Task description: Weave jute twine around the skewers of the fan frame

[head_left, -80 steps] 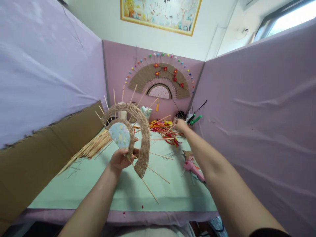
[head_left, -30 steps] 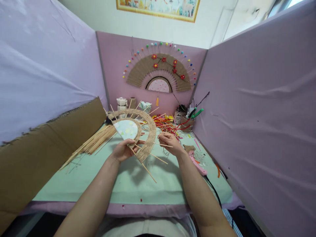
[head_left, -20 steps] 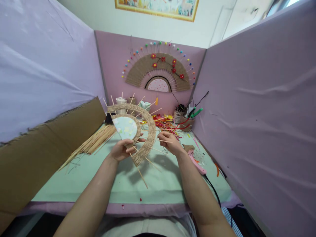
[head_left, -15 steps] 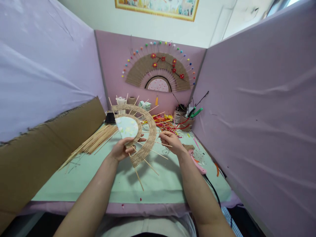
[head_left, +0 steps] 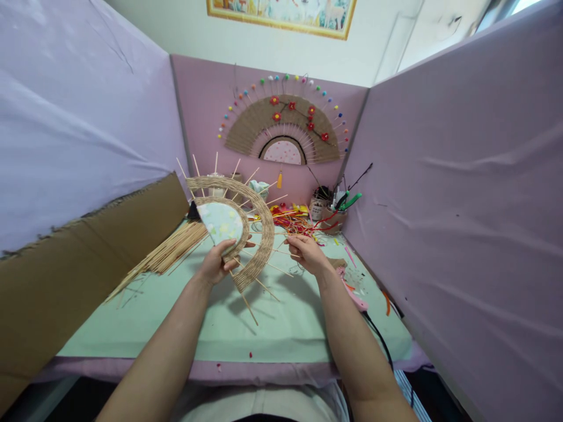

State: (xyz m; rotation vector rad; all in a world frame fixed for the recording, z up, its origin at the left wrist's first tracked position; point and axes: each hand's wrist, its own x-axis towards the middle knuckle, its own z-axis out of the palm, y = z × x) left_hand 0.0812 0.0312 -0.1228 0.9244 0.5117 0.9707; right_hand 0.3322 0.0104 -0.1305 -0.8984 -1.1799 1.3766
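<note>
1. The work area was enclosed by purple panels [head_left: 461, 193] on the left, back and right.
2. The table [head_left: 264, 340] between them was covered in pale green.
3. A cardboard strip [head_left: 97, 246] was stood along the left panel.
4. On the back panel, a flowered fan [head_left: 250, 129] was displayed, its stick tips topped with coloured balls.
5. The woven fan [head_left: 229, 223] was held tilted above the middle of the table; its pale patterned half-disc was ringed by two woven bands, crossed by radiating sticks.
6. A bundle of sticks [head_left: 165, 249] was laid beside the cardboard.
7. Red and yellow strands [head_left: 292, 221] were heaped at the rear.
8. The left hand [head_left: 217, 262] was clamped on the woven fan's lower inner edge.
9. The right hand's [head_left: 308, 253] fingertips were pinched together just beside the outer band; what was gripped could not be told.
10. A pink corded tool [head_left: 354, 298] was left near the right forearm.
</note>
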